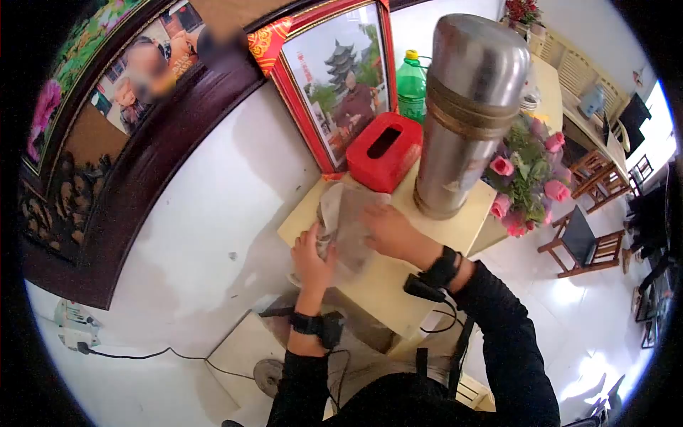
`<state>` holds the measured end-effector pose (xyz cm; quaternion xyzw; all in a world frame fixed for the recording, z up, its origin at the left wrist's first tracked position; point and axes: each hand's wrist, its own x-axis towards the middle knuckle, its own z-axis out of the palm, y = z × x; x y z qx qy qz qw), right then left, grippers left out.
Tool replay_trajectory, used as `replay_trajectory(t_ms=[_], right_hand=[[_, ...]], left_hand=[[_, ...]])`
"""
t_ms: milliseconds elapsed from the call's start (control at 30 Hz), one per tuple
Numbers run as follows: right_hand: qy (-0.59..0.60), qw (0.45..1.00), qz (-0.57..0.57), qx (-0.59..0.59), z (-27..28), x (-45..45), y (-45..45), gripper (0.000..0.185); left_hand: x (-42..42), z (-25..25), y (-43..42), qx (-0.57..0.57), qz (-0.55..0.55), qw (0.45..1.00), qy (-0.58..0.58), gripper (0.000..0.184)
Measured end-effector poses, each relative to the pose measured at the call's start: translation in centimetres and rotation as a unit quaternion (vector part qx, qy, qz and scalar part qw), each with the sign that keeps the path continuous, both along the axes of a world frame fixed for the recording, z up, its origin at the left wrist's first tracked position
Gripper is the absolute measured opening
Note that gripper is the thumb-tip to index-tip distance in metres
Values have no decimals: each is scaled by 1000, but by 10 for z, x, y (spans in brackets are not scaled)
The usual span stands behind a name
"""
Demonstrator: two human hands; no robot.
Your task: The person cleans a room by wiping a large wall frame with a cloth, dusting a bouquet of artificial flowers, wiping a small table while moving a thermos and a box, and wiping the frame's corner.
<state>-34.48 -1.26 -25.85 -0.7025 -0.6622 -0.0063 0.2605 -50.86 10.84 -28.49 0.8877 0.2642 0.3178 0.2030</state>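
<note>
A crumpled, greyish, partly see-through bag [350, 213] lies over the near left part of the cream tabletop [384, 295]. My left hand [313, 260] grips its left side, thumb and fingers closed on the folds. On the right side of the bag, my right hand [395, 231] has its fingers bent down into the material; the fingertips are partly hidden. What the bag holds, if anything, I cannot make out. Just beyond it sits a red tissue box [385, 153] with a dark slot. A tall steel thermos flask [466, 121] stands upright to the right of the box.
A framed photo [338, 78] leans against the wall behind the tissue box. Beside it is a green bottle [411, 85] with a yellow cap. Pink flowers [530, 178] are right of the flask. A wooden chair [580, 242] stands on the floor. A black cable [171, 350] runs along the lower left.
</note>
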Motion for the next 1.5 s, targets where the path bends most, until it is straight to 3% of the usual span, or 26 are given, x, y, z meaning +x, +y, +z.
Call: replay_trajectory(t_ms=[33, 133, 233, 333, 400, 467, 567, 733, 833, 867, 967, 1033, 1133, 1233, 1300, 1433, 1500], right_hand=[[-74, 995, 33, 55, -2, -6, 4, 50], [-11, 1000, 5, 14, -15, -28, 11, 46], [11, 994, -24, -104, 0, -49, -8, 47], [13, 985, -76, -158, 9, -76, -44, 50], [-41, 988, -137, -51, 5, -97, -81, 50], [-9, 985, -169, -44, 4, -114, -109, 49], [8, 981, -187, -53, 5, -117, -117, 49], [17, 990, -126, -65, 4, -91, -113, 48], [120, 990, 26, -65, 18, -55, -112, 45], [295, 953, -36, -57, 21, -50, -115, 39], [446, 890, -91, -15, 15, -8, -119, 34], [289, 948, -132, 30, 19, 12, -121, 32], [331, 929, -164, 13, 23, 20, -115, 31], [323, 938, -126, 30, 13, 14, -105, 31], [310, 944, -114, 14, 13, 0, -92, 31], [251, 965, -69, 42, 8, -15, -62, 60], [157, 984, -83, -6, 2, -26, -53, 71]], left_hand=[[1, -1, 3, -22, 2, 1000, -18, 48], [0, -3, 13, -76, 12, 995, -66, 43], [-9, 3, 13, -259, -35, 956, -131, 40], [-36, 10, -15, -182, -59, 972, -136, 39], [-51, 15, -50, -69, -57, 988, -124, 34], [-66, -5, -74, 27, -92, 992, -77, 32], [-69, 2, -109, 71, -198, 973, 97, 33], [-45, 18, -95, 74, -159, 979, 104, 35], [-30, 20, -72, 74, -121, 982, 124, 35], [-25, 16, -63, 74, -105, 984, 127, 35], [-14, 5, -36, 83, -91, 984, 127, 31], [-7, 1, -17, 82, -42, 989, 112, 26], [-1, -4, 19, 84, 50, 988, 121, 27], [-2, 0, 37, 118, 51, 983, 132, 34], [-7, 13, 22, 113, -16, 978, 175, 41], [-8, 22, -2, 125, -75, 973, 179, 49], [-12, 14, -4, 130, -82, 971, 184, 47]])
